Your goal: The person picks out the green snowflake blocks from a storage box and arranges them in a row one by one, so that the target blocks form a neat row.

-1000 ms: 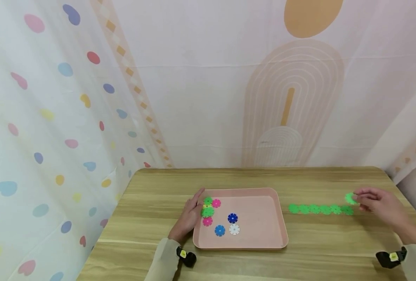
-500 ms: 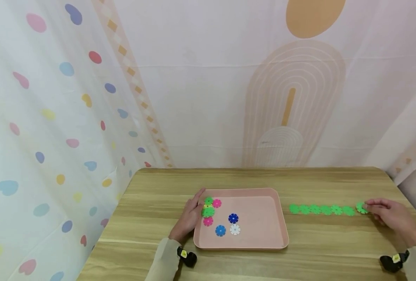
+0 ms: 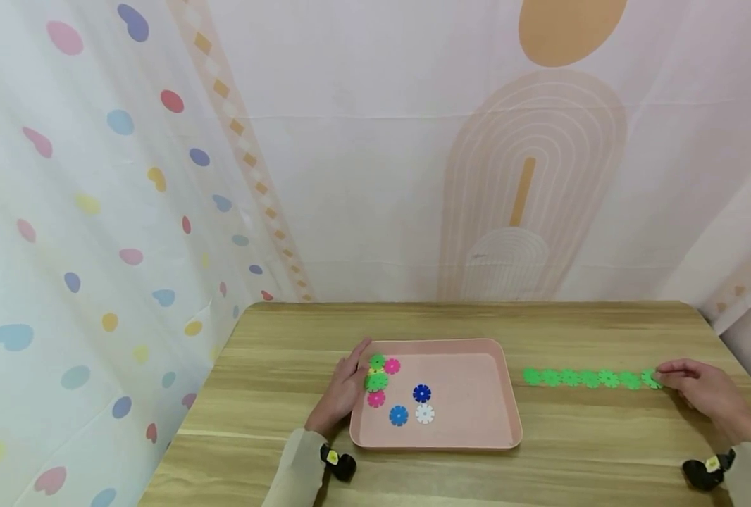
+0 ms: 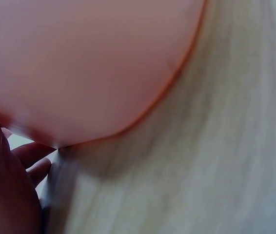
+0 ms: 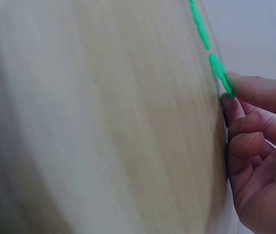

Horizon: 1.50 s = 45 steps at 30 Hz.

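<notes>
My right hand (image 3: pixel 699 386) pinches a green notched plastic disc (image 3: pixel 649 379) between thumb and fingertips, at the right end of a row of green notched discs (image 3: pixel 590 379) on the table. In the right wrist view the held disc (image 5: pixel 219 69) tilts close to the end of the row (image 5: pixel 201 30), the other fingers curled below. My left hand (image 3: pixel 342 391) holds the left rim of the pink tray (image 3: pixel 470 408). The left wrist view shows its fingers (image 4: pixel 30 155) at the outside of the tray wall (image 4: pixel 104 73).
Inside the tray lie more notched discs: green ones (image 3: pixel 376 382) near the left wall, pink ones (image 3: pixel 376 399), a dark blue one (image 3: pixel 422 393), a lighter blue one (image 3: pixel 398 415) and a white one (image 3: pixel 424 413). The wooden table (image 3: pixel 451 479) meets a patterned curtain (image 3: pixel 363 176) behind.
My right hand brought its green disc down and right, then slightly left against the end of the row. The left hand stays at the tray.
</notes>
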Each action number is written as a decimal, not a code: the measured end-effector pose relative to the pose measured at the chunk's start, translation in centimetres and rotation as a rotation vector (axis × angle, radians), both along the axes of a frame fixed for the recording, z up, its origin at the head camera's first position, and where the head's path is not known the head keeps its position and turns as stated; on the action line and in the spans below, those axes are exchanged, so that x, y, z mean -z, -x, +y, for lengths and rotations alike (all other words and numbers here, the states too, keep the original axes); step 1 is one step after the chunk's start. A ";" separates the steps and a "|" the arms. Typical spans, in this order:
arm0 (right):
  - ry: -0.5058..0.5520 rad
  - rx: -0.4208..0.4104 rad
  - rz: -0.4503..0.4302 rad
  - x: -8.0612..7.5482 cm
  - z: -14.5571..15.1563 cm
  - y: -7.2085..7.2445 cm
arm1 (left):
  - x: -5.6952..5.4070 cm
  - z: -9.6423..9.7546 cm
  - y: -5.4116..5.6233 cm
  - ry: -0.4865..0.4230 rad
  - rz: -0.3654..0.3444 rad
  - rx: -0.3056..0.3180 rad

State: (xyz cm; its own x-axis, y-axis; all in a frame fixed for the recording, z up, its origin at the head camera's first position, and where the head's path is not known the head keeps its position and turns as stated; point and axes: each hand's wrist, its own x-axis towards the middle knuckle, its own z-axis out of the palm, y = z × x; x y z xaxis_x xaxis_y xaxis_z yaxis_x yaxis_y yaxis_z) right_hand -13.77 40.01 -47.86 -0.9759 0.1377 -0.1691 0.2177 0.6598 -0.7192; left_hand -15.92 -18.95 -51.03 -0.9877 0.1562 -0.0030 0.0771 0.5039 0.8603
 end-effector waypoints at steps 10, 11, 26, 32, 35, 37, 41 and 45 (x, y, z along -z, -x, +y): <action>-0.103 -0.053 0.026 -0.1 0.0 0.2 | 0.0 0.0 -0.1 -0.007 -0.006 -0.007; -0.103 -0.055 0.023 -0.1 0.0 0.2 | 0.0 0.0 -0.1 -0.007 -0.007 -0.007; -0.085 -0.014 0.018 -0.5 -0.2 0.1 | 0.0 0.1 -0.1 0.005 0.005 -0.003; -0.114 -0.061 0.008 -2.3 -1.6 0.4 | -0.2 0.1 -0.1 0.009 -0.002 -0.007; -0.124 -0.134 0.055 -3.3 -3.1 0.7 | -0.2 0.0 0.0 0.006 -0.004 -0.010; -0.119 -0.174 0.091 -3.8 -4.4 1.1 | -0.1 0.0 0.0 0.003 -0.006 -0.012; -0.103 -0.237 0.124 -4.7 -7.2 2.0 | 0.0 0.1 0.0 -0.008 -0.008 -0.015; -0.070 -0.279 0.136 -5.4 -10.0 2.9 | -0.1 0.1 -0.1 -0.023 -0.016 -0.015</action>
State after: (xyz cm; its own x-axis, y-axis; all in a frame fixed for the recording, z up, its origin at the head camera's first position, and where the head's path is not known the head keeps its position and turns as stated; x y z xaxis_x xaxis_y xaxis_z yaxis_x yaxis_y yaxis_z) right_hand -16.67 29.98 -42.42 -0.9907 -0.1317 -0.0339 -0.0738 0.7296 -0.6798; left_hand -15.82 -18.88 -50.93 -0.9898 0.1416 -0.0157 0.0556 0.4850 0.8727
